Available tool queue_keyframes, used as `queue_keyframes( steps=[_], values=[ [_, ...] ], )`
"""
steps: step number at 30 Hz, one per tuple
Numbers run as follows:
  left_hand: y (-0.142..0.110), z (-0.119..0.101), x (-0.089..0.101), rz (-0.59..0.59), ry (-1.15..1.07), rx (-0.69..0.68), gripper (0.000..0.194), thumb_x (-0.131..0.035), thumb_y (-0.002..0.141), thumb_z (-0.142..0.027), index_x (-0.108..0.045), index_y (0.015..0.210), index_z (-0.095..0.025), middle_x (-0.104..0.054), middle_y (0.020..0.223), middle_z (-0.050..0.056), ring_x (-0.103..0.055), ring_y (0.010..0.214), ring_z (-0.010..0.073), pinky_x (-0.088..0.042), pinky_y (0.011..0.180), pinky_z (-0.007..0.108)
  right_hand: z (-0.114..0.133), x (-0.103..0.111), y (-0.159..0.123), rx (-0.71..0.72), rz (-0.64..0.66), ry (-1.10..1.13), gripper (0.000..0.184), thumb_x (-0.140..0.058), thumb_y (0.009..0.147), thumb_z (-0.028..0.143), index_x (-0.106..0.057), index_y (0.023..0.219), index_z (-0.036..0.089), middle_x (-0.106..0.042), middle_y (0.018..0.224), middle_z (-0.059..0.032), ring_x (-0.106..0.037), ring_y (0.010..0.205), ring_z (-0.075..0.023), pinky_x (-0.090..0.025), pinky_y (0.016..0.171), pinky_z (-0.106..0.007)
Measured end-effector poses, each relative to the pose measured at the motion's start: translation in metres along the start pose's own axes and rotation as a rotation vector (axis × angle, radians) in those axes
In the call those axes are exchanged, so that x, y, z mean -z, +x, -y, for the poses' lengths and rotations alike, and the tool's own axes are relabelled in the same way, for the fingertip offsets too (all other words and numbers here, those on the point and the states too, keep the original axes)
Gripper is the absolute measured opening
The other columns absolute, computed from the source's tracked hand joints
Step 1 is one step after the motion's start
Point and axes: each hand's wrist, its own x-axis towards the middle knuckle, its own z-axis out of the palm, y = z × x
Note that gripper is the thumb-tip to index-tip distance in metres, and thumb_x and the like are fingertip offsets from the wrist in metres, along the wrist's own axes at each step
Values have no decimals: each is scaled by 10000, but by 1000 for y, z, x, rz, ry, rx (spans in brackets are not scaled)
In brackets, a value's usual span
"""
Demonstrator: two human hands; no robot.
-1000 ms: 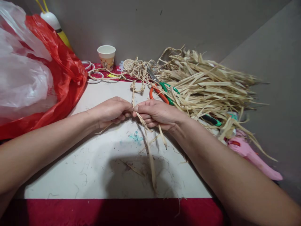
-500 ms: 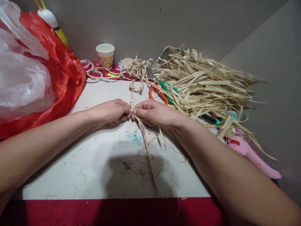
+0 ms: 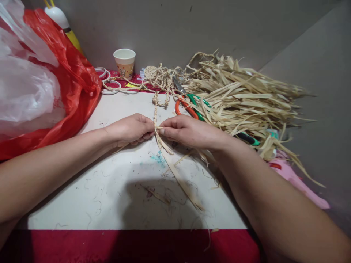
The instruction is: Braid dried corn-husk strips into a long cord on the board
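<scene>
A thin braid of dry straw-coloured strips [image 3: 155,114] runs down the middle of a white board [image 3: 82,197]. My left hand [image 3: 134,128] pinches the braid's lower end from the left side. Facing it, my right hand [image 3: 182,132] is closed on a strip that leads out of the braid to the right. Between the hands, loose strips [image 3: 175,171] hang from the braid toward me, one long strip reaching low on the board. The braid's far end joins a tangled heap of braided cord [image 3: 161,80]. My fingertips partly cover the crossing of the strips.
Scissors with orange and green handles [image 3: 192,106] lie beyond my right hand, against a big pile of dry strips [image 3: 241,91]. A pink tool [image 3: 298,182] is at the right edge. A paper cup [image 3: 124,64], white rings [image 3: 111,87] and a red plastic bag [image 3: 79,80] stand left.
My right hand has drawn slightly right, pulling a strip out sideways. The long loose strip's tail has swung to the right. My left hand keeps its pinch on the braid.
</scene>
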Motion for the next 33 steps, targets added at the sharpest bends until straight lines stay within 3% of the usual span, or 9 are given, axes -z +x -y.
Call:
queue_keyframes(
  steps=[3, 8, 12, 17, 21, 25, 28, 30, 33],
  values=[
    [-1, -1, -1, -14, 25, 2, 296, -435, 795, -150, -395, 504, -182, -316, 418, -65, -222, 323, 31, -142, 344, 203, 3, 1, -2, -27, -43, -58, 228, -557, 812, 205, -521, 596, 142, -428, 496, 25, -330, 408, -48, -236, 378, -193],
    [-1, 3, -2, -57, 60, -45, 266, -457, 788, -156, -429, 524, -180, -331, 428, -66, -229, 329, 29, -146, 353, 208, 8, -10, -2, -59, -8, 143, 237, -435, 820, 150, -542, 609, 146, -415, 420, 30, -309, 338, -51, -226, 346, -202],
    [1, 6, -2, -70, 30, -80, 257, -469, 765, -137, -438, 512, -172, -330, 423, -70, -221, 330, 23, -142, 355, 202, 14, -25, -4, -131, -41, 164, 199, -430, 784, 149, -541, 619, 148, -510, 436, 0, -365, 311, -63, -254, 340, -203],
    [1, 5, -2, -101, -61, -49, 300, -466, 740, -134, -391, 454, -182, -291, 367, -72, -227, 311, 33, -136, 337, 208, 17, -35, -7, -80, -159, -173, 270, -405, 792, 197, -565, 583, 136, -593, 526, -58, -478, 418, -101, -318, 443, -228],
    [0, 5, -4, -114, -78, -62, 325, -498, 752, -147, -391, 446, -175, -316, 380, -68, -238, 324, 27, -144, 343, 203, 18, -40, -9, 7, -258, -534, 297, -385, 820, 225, -612, 650, 136, -626, 626, -87, -489, 533, -136, -268, 504, -265],
    [0, 5, -2, -86, -103, -45, 321, -540, 762, -124, -426, 465, -163, -339, 388, -66, -246, 327, 19, -141, 353, 202, 27, -42, -19, 70, -147, -711, 321, -359, 861, 231, -617, 691, 142, -618, 665, -88, -450, 548, -135, -213, 518, -286],
    [-1, 2, 1, -49, -148, 3, 243, -553, 790, -139, -537, 548, -139, -344, 370, -67, -236, 316, 22, -130, 351, 203, 36, -34, -31, 188, 133, -615, 302, -444, 861, 289, -586, 636, 147, -553, 591, -35, -384, 508, -99, -220, 504, -263],
    [-3, -1, 4, -43, -168, 20, 229, -555, 795, -134, -558, 566, -130, -344, 365, -67, -240, 312, 23, -135, 350, 201, 39, -24, -36, 232, 216, -422, 353, -496, 852, 358, -544, 571, 150, -488, 523, -2, -347, 468, -78, -223, 475, -240],
    [-4, -3, 7, -15, -190, 12, 253, -544, 799, -110, -545, 547, -128, -342, 368, -64, -247, 317, 20, -145, 353, 195, 32, -8, -31, 161, -71, -93, 403, -473, 877, 392, -502, 552, 156, -444, 466, 13, -349, 418, -66, -231, 436, -223]
  ],
)
